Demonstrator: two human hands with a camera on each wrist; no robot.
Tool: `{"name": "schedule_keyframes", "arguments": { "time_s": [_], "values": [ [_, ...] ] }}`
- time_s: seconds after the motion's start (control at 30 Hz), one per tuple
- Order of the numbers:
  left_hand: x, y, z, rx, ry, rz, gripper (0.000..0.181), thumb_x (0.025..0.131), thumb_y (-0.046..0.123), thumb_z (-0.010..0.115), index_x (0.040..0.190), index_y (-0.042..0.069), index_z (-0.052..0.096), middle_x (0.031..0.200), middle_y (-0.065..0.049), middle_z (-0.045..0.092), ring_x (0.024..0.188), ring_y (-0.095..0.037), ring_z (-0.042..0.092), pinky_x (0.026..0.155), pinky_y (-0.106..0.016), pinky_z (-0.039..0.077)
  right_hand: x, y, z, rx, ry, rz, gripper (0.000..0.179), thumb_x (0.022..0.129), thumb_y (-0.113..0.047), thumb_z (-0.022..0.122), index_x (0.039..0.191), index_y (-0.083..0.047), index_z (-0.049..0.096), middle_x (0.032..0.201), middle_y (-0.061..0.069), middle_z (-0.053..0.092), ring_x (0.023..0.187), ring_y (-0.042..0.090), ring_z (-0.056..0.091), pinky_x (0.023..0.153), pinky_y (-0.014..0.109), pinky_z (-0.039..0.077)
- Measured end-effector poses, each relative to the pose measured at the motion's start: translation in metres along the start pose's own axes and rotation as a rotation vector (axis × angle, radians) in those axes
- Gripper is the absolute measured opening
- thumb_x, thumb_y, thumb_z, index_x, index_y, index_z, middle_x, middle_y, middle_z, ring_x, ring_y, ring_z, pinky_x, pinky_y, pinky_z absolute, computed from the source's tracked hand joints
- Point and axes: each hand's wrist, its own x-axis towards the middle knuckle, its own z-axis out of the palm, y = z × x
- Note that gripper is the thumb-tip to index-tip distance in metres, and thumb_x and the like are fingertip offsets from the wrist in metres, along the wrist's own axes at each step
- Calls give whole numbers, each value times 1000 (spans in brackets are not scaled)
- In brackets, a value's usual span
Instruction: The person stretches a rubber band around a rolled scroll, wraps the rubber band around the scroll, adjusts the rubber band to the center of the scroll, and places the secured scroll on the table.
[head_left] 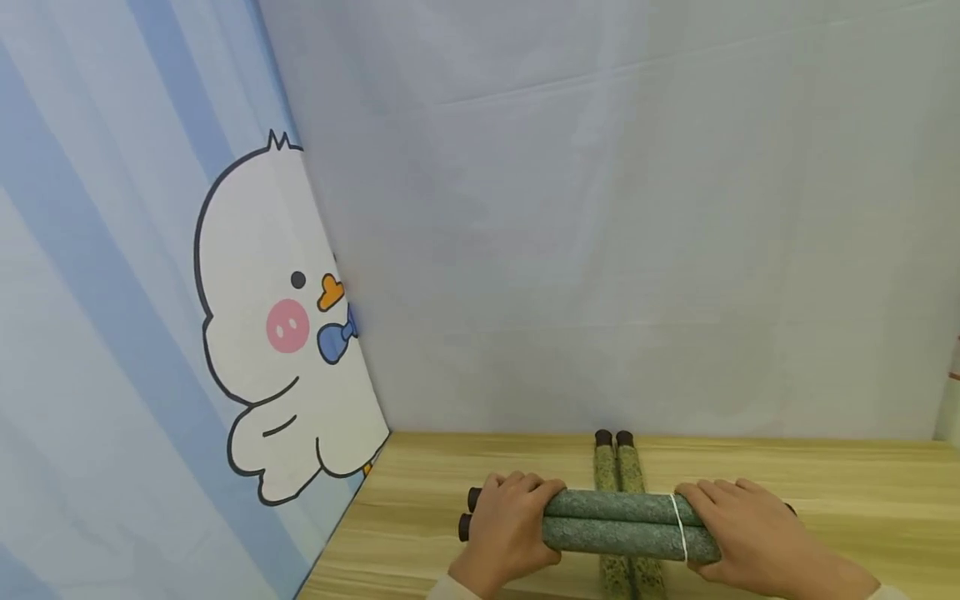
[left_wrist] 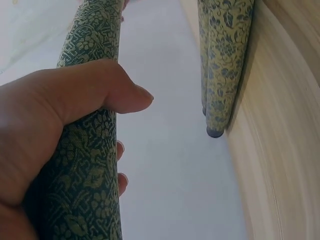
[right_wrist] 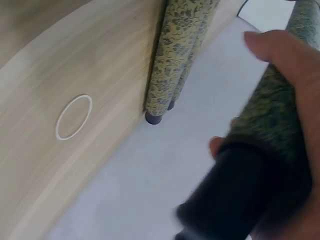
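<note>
Two green brocade scrolls [head_left: 615,535] lie side by side, held level above the table. My left hand [head_left: 513,527] grips their left end, with dark end knobs sticking out past it. Its thumb [left_wrist: 107,85] lies over the patterned cloth in the left wrist view. The right hand [head_left: 757,537] grips the other end. A thin white band [head_left: 681,533] loops around both scrolls just inside the right hand. Beneath them, two yellow patterned scrolls [head_left: 606,471] with dark knobs lie lengthwise on the table, partly hidden by the green pair.
The wood-grain table [head_left: 435,467] meets a pale hanging sheet [head_left: 600,250] at its back edge. On the left hangs a blue-striped curtain [head_left: 75,333] printed with a white cartoon bird. A loose white band [right_wrist: 90,107] lies on the table in the right wrist view.
</note>
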Motion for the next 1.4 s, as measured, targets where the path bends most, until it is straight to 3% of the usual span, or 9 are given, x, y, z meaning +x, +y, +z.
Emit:
{"name": "schedule_keyframes", "arguments": {
  "time_s": [0.13, 0.23, 0.47, 0.67, 0.8, 0.93, 1.1, 1.4],
  "values": [
    [3, 6, 4, 3, 1, 23, 77, 60, 51, 96, 127, 28, 68, 105, 9, 68, 92, -10, 62, 75, -34, 46, 1, 3, 0, 89, -75, 9, 79, 69, -56, 88, 122, -5, 59, 104, 1, 66, 85, 20, 65, 74, 50, 52],
    [5, 11, 7, 18, 20, 24, 75, 60, 51, 96, 126, 28, 68, 104, 10, 67, 91, -10, 61, 74, -33, 45, 2, 3, -1, 113, -96, 14, 83, 69, -56, 88, 126, -3, 59, 110, 6, 67, 90, 26, 66, 79, 54, 53],
    [9, 19, 5, 55, 52, 25, 76, 59, 53, 95, 126, 29, 68, 105, 10, 66, 92, -9, 60, 75, -32, 45, 13, -10, -1, 50, 7, -63, 80, 69, -43, 90, 130, -3, 59, 110, 3, 65, 92, 22, 65, 76, 48, 55],
    [8, 13, 2, 50, 36, 24, 78, 59, 54, 95, 128, 30, 67, 107, 11, 66, 93, -9, 61, 77, -33, 46, 17, -17, -1, 20, 64, -93, 90, 72, -53, 87, 141, -6, 54, 110, 2, 64, 91, 18, 64, 73, 44, 55],
    [5, 5, 2, 29, 56, 10, 80, 58, 52, 96, 129, 29, 67, 109, 10, 67, 95, -10, 62, 79, -34, 47, 13, -13, -7, -6, 52, -52, 97, 76, -67, 78, 145, -6, 51, 114, 3, 66, 98, 23, 66, 80, 47, 55],
    [2, 2, 2, 23, 60, 5, 80, 58, 53, 96, 129, 29, 67, 109, 10, 67, 95, -10, 62, 79, -34, 46, 10, -9, -10, 5, 5, -1, 92, 75, -71, 75, 136, -5, 58, 112, 2, 67, 100, 25, 66, 83, 51, 54],
    [0, 4, 5, 23, 67, 10, 79, 59, 53, 96, 128, 29, 67, 108, 10, 68, 94, -9, 61, 78, -33, 46, 12, -8, -10, 20, 1, -30, 76, 72, -60, 83, 122, -7, 62, 104, -1, 67, 88, 17, 66, 74, 43, 53],
    [-1, 11, 3, 63, 141, 16, 72, 60, 49, 95, 124, 28, 69, 106, 10, 69, 92, -10, 62, 77, -32, 46, 21, -16, -15, 7, -18, -66, 80, 67, -52, 87, 123, -1, 61, 106, 4, 69, 92, 21, 68, 81, 49, 53]
  ]
}}
